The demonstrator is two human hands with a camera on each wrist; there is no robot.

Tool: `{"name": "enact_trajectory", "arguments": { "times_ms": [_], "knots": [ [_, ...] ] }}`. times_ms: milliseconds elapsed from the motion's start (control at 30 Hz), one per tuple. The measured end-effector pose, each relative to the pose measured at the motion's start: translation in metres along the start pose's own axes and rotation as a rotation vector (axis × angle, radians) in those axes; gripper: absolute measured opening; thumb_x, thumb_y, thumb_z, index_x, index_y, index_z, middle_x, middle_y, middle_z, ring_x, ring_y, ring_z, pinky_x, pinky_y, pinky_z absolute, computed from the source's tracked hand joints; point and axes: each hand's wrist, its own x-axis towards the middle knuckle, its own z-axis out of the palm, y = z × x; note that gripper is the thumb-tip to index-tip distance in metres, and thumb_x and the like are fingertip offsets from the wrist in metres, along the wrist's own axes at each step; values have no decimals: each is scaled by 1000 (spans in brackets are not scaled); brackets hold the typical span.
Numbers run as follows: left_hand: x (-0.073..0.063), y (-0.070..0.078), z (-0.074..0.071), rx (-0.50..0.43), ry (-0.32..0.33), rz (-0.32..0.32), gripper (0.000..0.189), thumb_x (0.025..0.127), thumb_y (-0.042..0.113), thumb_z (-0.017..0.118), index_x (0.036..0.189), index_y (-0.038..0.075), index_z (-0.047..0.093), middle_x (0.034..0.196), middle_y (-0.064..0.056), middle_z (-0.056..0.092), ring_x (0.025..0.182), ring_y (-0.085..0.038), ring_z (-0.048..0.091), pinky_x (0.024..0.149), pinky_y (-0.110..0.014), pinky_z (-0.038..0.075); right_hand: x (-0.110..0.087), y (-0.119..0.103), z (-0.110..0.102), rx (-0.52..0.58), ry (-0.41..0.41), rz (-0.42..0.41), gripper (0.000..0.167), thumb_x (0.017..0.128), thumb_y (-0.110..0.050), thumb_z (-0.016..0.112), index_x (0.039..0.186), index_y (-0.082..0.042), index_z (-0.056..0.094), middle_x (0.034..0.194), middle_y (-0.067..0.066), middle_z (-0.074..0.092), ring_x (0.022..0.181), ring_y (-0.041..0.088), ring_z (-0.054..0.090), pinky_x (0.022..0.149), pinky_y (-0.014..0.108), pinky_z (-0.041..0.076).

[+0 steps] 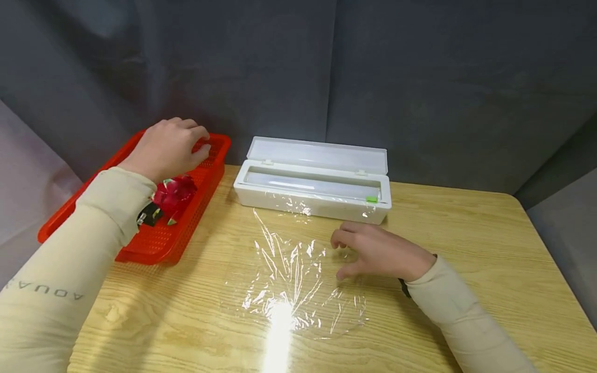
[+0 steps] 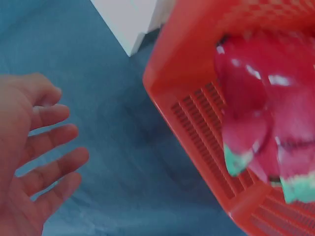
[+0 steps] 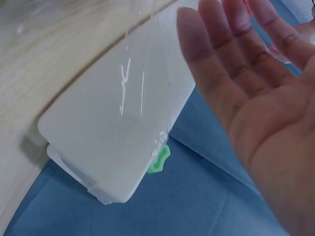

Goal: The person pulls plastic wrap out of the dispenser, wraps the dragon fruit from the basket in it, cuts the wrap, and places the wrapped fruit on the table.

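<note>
Wrinkled clear plastic film (image 1: 298, 259), lower centre

I see the left hand (image 1: 168, 147) at upper left over a red plastic basket (image 1: 224, 144), fingers loosely bent around nothing; the right hand (image 1: 380, 254), right of centre, is relaxed, empty, beside the film. A snagging fingertip could, I judge, make it cling and bunch. Its long axis seems to run from the rectangular white box (image 1: 308, 206) toward the bottom edge; the box's runs left to right.

There are two hands (image 1: 170, 147) (image 1: 378, 252), one basket (image 1: 199, 210), one box (image 1: 280, 201), one film sheet (image 1: 298, 269), one table (image 1: 466, 233).
</note>
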Motion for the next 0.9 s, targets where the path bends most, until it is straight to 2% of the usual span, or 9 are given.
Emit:
{"name": "enact_trajectory", "arguments": {
  "times_ms": [100, 167, 400, 567, 700, 800, 900],
  "knots": [
    [-4, -8, -2, 10, 7, 2, 32, 89, 19, 71, 118, 4, 73, 108, -21, 76, 86, -37, 67, 82, -55, 61, -1, -1, 2, -3, -34, 22, 51, 74, -44, 90, 110, -15, 69, 106, -2, 66, 85, 8, 58, 80, 29, 55],
    [-7, -14, -3, 15, -13, -10, 32, 89, 19, 71, 118, 4, 73, 108, -21, 76, 85, -36, 67, 82, -55, 61, -1, -3, 3, 4, -63, 42, 52, 74, -45, 90, 111, -15, 69, 107, -2, 66, 83, 7, 55, 79, 29, 54],
    [-15, -31, 0, 30, -131, -47, 36, 93, 24, 68, 121, 1, 71, 111, -23, 73, 89, -37, 67, 87, -59, 59, -3, -8, 4, 51, -143, 124, 55, 72, -43, 92, 114, -17, 68, 108, -4, 65, 80, 7, 52, 76, 27, 51],
    [-21, -45, 7, 21, -237, -60, 45, 95, 29, 67, 130, 2, 66, 124, -26, 69, 105, -42, 64, 98, -63, 53, -5, -8, 5, 52, -155, 115, 58, 69, -44, 93, 114, -17, 67, 107, -5, 65, 80, 6, 52, 76, 27, 51],
    [-27, -52, 13, -8, -302, -18, 48, 94, 31, 69, 133, 3, 64, 130, -27, 66, 114, -44, 62, 103, -62, 51, -4, -8, 6, 39, -169, 119, 56, 71, -42, 93, 114, -17, 67, 104, -4, 63, 80, 6, 52, 75, 28, 50],
    [-32, -54, 18, -30, -310, 27, 48, 94, 31, 71, 133, 4, 65, 131, -26, 66, 117, -44, 62, 104, -61, 52, -4, -8, 7, 32, -187, 131, 54, 72, -41, 92, 113, -17, 67, 101, -4, 61, 79, 7, 52, 73, 26, 49],
    [-36, -54, 21, -63, -332, 26, 51, 93, 34, 72, 135, 6, 63, 136, -25, 63, 122, -44, 60, 104, -62, 52, -6, -8, 7, 26, -200, 139, 54, 72, -41, 92, 113, -16, 67, 99, -5, 60, 79, 7, 51, 73, 26, 49]
  ]
}}
